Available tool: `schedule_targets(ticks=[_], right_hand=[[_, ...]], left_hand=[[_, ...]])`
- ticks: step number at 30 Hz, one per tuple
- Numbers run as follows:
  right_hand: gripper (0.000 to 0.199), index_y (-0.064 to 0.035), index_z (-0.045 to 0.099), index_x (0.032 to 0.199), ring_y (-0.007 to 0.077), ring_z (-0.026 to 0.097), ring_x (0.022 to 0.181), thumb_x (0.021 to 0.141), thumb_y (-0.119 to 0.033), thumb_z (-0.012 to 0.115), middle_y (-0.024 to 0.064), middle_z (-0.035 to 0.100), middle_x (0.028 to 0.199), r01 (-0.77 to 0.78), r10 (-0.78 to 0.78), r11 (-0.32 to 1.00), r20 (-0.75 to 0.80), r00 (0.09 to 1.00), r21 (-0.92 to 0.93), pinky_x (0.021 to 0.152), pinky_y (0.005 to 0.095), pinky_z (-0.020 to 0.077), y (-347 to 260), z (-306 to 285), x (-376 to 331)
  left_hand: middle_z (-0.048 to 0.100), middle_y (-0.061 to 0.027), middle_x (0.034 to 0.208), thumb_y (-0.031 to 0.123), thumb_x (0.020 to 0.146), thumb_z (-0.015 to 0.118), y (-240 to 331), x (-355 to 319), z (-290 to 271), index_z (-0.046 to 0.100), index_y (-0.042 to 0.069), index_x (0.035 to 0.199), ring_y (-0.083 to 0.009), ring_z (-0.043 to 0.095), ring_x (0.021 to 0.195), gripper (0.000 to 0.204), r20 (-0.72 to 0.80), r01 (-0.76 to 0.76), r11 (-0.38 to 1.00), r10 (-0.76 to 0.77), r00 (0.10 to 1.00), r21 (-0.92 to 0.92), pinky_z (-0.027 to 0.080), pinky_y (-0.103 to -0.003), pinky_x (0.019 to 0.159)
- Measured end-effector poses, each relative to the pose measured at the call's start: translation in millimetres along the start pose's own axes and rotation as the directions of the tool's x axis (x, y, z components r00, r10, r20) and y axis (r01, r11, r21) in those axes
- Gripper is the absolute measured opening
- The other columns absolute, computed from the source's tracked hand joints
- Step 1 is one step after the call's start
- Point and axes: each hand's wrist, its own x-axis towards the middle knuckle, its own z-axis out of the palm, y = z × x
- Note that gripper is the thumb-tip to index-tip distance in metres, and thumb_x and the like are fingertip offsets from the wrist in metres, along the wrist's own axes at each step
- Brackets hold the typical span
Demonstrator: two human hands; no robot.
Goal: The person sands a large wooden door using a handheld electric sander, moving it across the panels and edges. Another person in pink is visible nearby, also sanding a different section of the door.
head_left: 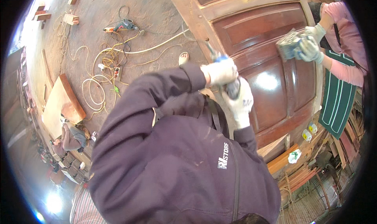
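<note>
Both of my hands wear white work gloves and are closed around a hand-held tool (234, 89) with a dark rounded body. My left hand (221, 72) wraps the tool's far part, where a blue section and a thin grey end stick out, blurred. My right hand (241, 101) grips the near part of the dark body. The tool is over the left edge of a brown panelled wooden door (255, 31); whether it touches the wood I cannot tell. Across the door, a co-worker's gloved hands (310, 47) hold a greyish, blurred block or pad (288, 45) against the panels.
On the floor at left lie a corded drill (125, 25), tangled cables and a pale hose (98, 86). A wooden slab (63, 100) is by a crouching person (72, 137). A green panel (338, 94), plastic bottles (307, 134) and wood strips (300, 180) are at right.
</note>
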Motion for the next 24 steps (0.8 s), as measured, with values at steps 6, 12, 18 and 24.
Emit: schedule_targets(ticks=[6,12,18,24], right_hand=[[0.081,-0.0008,0.055,0.133,0.0386,0.064,0.107,0.068,-0.035,0.089,0.0209,0.064,0.121,-0.015,0.016,0.999,0.043,0.999,-0.039,0.093,0.0452,0.052,62.6,-13.8,-105.3],[0.083,-0.0013,0.055,0.135,0.0378,0.064,0.11,0.068,-0.036,0.09,0.02,0.064,0.123,0.098,-0.099,0.992,-0.005,0.995,-0.076,0.094,0.0444,0.052,30.9,12.9,-42.1],[0.076,-0.006,0.056,0.135,0.0332,0.064,0.11,0.07,-0.032,0.086,0.0165,0.064,0.124,0.242,-0.242,0.97,-0.03,0.97,-0.001,0.094,0.0446,0.0529,-26.8,38.7,109.2],[0.066,-0.0159,0.06,0.126,0.0287,0.066,0.108,0.071,-0.046,0.08,0.009,0.067,0.118,0.203,-0.217,0.974,-0.163,0.962,-0.096,0.088,0.0424,0.0542,-78.3,70.1,234.2]], left_hand=[[0.061,-0.0084,0.08,0.017,0.087,0.055,115.0,9.5,36.2,0.058,0.005,0.099,-0.0272,0.062,0.074,0.017,0.064,0.043,0.998,-0.046,0.997,0.046,0.05,-0.037,0.072],[0.065,-0.0108,0.075,0.019,0.089,0.058,38.6,-7.9,27.9,0.065,0.008,0.094,-0.0282,0.066,0.069,0.014,-0.013,0.106,0.937,-0.117,0.993,-0.332,0.052,-0.041,0.066],[0.07,-0.0097,0.071,0.024,0.091,0.061,-116.8,-24.8,-36.0,0.073,0.013,0.089,-0.0283,0.072,0.066,0.016,0.026,0.17,0.984,-0.169,0.985,-0.045,0.057,-0.04,0.057],[0.076,-0.0067,0.082,0.026,0.085,0.064,-239.8,-16.3,-78.5,0.075,0.023,0.085,-0.0264,0.075,0.076,0.011,0.076,0.239,0.919,-0.275,0.959,0.313,0.057,-0.044,0.06]])
